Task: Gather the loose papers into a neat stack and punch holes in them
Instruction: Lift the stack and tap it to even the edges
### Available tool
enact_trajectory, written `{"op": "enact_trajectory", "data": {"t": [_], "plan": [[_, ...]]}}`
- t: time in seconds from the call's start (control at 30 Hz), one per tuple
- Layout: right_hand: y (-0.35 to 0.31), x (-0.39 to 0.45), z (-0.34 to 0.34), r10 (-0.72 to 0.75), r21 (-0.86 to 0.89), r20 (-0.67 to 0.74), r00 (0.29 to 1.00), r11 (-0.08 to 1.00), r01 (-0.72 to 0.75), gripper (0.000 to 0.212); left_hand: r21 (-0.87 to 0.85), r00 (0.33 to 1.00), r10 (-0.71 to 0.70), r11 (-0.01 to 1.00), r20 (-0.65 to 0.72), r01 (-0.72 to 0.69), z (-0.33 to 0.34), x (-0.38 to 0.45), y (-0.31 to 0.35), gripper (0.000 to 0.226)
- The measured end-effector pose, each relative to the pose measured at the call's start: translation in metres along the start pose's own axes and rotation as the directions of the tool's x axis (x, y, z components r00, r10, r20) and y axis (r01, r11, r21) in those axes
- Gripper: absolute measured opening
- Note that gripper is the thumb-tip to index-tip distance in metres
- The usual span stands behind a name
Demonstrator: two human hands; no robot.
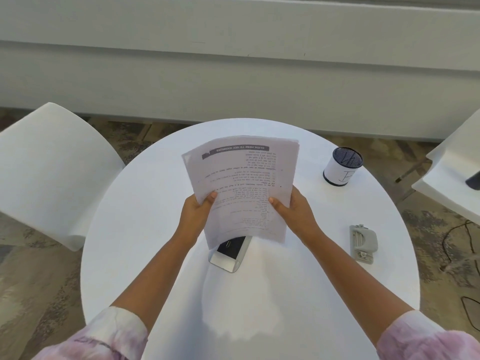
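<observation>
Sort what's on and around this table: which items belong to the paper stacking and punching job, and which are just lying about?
Part of the job:
- paper stack, held above the table by the left hand and right hand
- grey hole punch, untouched on the round white table

Just lying about:
- phone under the papers
- mesh pen cup
- white chairs

Matt printed papers [241, 188], smooth white table [145, 203], grey metal punch [362, 244].

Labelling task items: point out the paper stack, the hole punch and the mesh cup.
paper stack [242, 178], head view, middle of the top printed sheet.
hole punch [363, 244], head view, grey top lever.
mesh cup [342, 170], head view, white label on its side.
</observation>
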State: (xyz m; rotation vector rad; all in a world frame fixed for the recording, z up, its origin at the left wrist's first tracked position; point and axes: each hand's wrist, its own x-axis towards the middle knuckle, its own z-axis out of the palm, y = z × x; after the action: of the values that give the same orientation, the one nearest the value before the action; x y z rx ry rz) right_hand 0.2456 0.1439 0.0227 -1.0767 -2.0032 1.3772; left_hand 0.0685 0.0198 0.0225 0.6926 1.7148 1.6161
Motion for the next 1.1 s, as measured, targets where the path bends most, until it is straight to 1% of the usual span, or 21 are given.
{"op": "enact_trajectory", "data": {"t": [0.07, 0.1, 0.17, 0.23, 0.27, 0.3, 0.33, 0.37, 0.4, 0.43, 0.47, 0.53, 0.6, 0.63, 0.7, 0.77, 0.8, 0.93, 1.03, 1.1], "plan": [[0.008, -0.002, 0.001, 0.026, -0.004, -0.069, 0.997, 1.0, -0.027, 0.053, -0.087, 1.0, -0.008, 0.996, -0.017, 0.006, -0.001, 0.001, -0.001, 0.015], [0.014, -0.003, 0.002, 0.079, 0.004, -0.109, 0.991, 0.997, -0.079, 0.058, -0.13, 1.0, -0.013, 0.991, -0.022, 0.011, -0.002, 0.002, -0.002, 0.016], [0.024, -0.004, 0.006, 0.28, 0.064, -0.151, 0.948, 0.96, -0.273, 0.067, -0.195, 0.999, -0.031, 0.981, -0.03, 0.025, -0.001, 0.002, -0.003, 0.017], [0.03, -0.006, 0.012, 0.476, 0.156, -0.124, 0.871, 0.876, -0.457, 0.077, -0.26, 0.994, -0.083, 0.964, -0.074, 0.061, 0.003, 0.003, -0.004, 0.019], [0.03, -0.007, 0.014, 0.542, 0.2, -0.094, 0.835, 0.832, -0.517, 0.083, -0.304, 0.986, -0.129, 0.948, -0.107, 0.091, 0.005, 0.003, -0.004, 0.021], [0.031, -0.009, 0.017, 0.573, 0.276, -0.04, 0.819, 0.794, -0.542, 0.088, -0.355, 0.975, -0.178, 0.927, -0.131, 0.122, 0.007, 0.004, -0.004, 0.023], [0.032, -0.011, 0.02, 0.558, 0.388, 0.043, 0.829, 0.755, -0.528, 0.09, -0.401, 0.967, -0.216, 0.905, -0.137, 0.145, 0.008, 0.003, -0.004, 0.026], [0.033, -0.012, 0.023, 0.498, 0.507, 0.14, 0.856, 0.706, -0.494, 0.085, -0.435, 0.964, -0.232, 0.887, -0.127, 0.156, 0.009, 0.002, -0.004, 0.029], [0.034, -0.013, 0.024, 0.419, 0.602, 0.202, 0.885, 0.66, -0.449, 0.071, -0.462, 0.967, -0.231, 0.873, -0.108, 0.157, 0.009, 0.001, -0.005, 0.031], [0.036, -0.014, 0.024, 0.354, 0.662, 0.201, 0.913, 0.638, -0.393, 0.056, -0.49, 0.971, -0.22, 0.859, -0.09, 0.15, 0.009, 0.0, -0.005, 0.032], [0.037, -0.014, 0.024, 0.316, 0.677, 0.149, 0.937, 0.659, -0.329, 0.045, -0.518, 0.976, -0.204, 0.845, -0.073, 0.137, 0.008, -0.001, -0.004, 0.031], [0.037, -0.013, 0.019, 0.282, 0.628, 0.02, 0.959, 0.743, -0.231, 0.03, -0.551, 0.988, -0.152, 0.827, -0.027, 0.112, 0.002, -0.002, -0.006, 0.035], [0.037, -0.01, 0.01, 0.268, 0.542, -0.068, 0.961, 0.819, -0.19, 0.02, -0.536, 0.993, -0.114, 0.838, 0.004, 0.099, -0.007, -0.001, -0.008, 0.046], [0.037, -0.008, 0.004, 0.262, 0.504, -0.099, 0.96, 0.845, -0.179, 0.019, -0.53, 0.994, -0.109, 0.843, 0.0, 0.093, -0.012, 0.0, -0.01, 0.048], [0.036, -0.006, -0.007, 0.237, 0.438, -0.15, 0.96, 0.886, -0.151, 0.02, -0.541, 0.992, -0.121, 0.837, -0.04, 0.08, -0.024, 0.004, -0.013, 0.044], [0.033, -0.005, -0.018, 0.195, 0.41, -0.165, 0.967, 0.905, -0.112, 0.022, -0.543, 0.987, -0.135, 0.837, -0.082, 0.069, -0.035, 0.008, -0.014, 0.038], [0.032, -0.005, -0.022, 0.182, 0.405, -0.167, 0.969, 0.909, -0.101, 0.022, -0.529, 0.988, -0.132, 0.846, -0.081, 0.07, -0.041, 0.01, -0.013, 0.037], [0.033, -0.002, -0.034, 0.152, 0.361, -0.192, 0.97, 0.93, -0.074, 0.016, -0.393, 0.993, -0.117, 0.913, 0.009, 0.112, -0.059, 0.015, -0.012, 0.029], [0.033, -0.001, -0.038, 0.119, 0.299, -0.199, 0.973, 0.953, -0.055, 0.016, -0.232, 0.994, -0.109, 0.966, 0.014, 0.11, -0.07, 0.014, -0.011, 0.021], [0.033, 0.0, -0.036, 0.105, 0.266, -0.184, 0.977, 0.963, -0.054, 0.017, -0.106, 0.995, -0.101, 0.989, 0.027, 0.103, -0.071, 0.012, -0.009, 0.023]]}}
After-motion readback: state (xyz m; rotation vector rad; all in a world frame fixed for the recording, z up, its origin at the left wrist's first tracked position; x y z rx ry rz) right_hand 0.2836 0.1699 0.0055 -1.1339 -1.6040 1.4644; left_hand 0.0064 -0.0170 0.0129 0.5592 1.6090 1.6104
